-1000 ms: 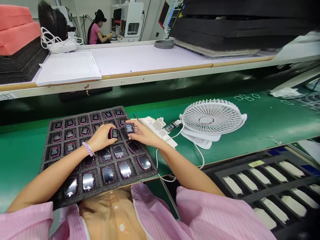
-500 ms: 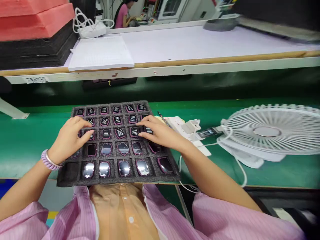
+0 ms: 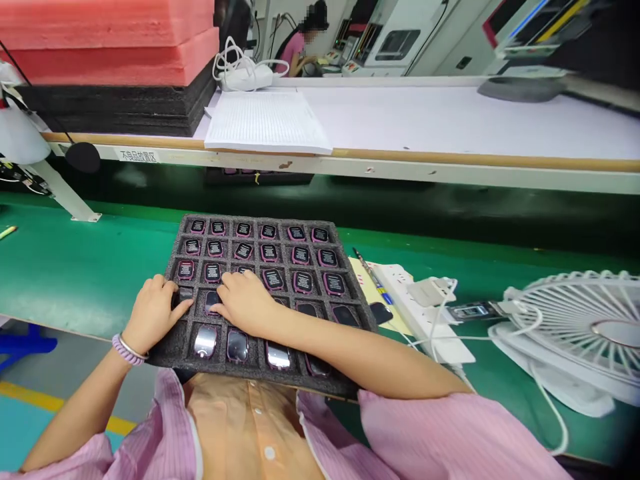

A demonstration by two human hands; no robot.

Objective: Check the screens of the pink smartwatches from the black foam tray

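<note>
A black foam tray (image 3: pixel 320 377) of square cells lies at the bench's front edge, holding many purple-framed smartwatch bodies. Screens in the far three rows are lit with lines of text, such as one smartwatch (image 3: pixel 303 282); the nearer screens are dark. My left hand (image 3: pixel 153 312) rests over the tray's left edge, thumb and fingers apart around a dark smartwatch (image 3: pixel 185 293) in its cell. Over the second and third columns lies my right hand (image 3: pixel 247 303), fingers apart, thumb at another dark smartwatch (image 3: pixel 211 303). My right forearm hides part of the near rows.
Right of the tray are a pen (image 3: pixel 373 277), a loose dark screen piece (image 3: pixel 381 313), a white power strip (image 3: pixel 415 300) and a white fan (image 3: pixel 585 340) with cables. The shelf above holds paper (image 3: pixel 265 123) and red and black foam (image 3: pixel 130 60). Another person (image 3: pixel 295 50) sits beyond.
My right hand has moved left across the tray, from the right columns to near my left hand. My left hand has come nearer along the left edge. The view has swung right-to-left, shifting everything rightward.
</note>
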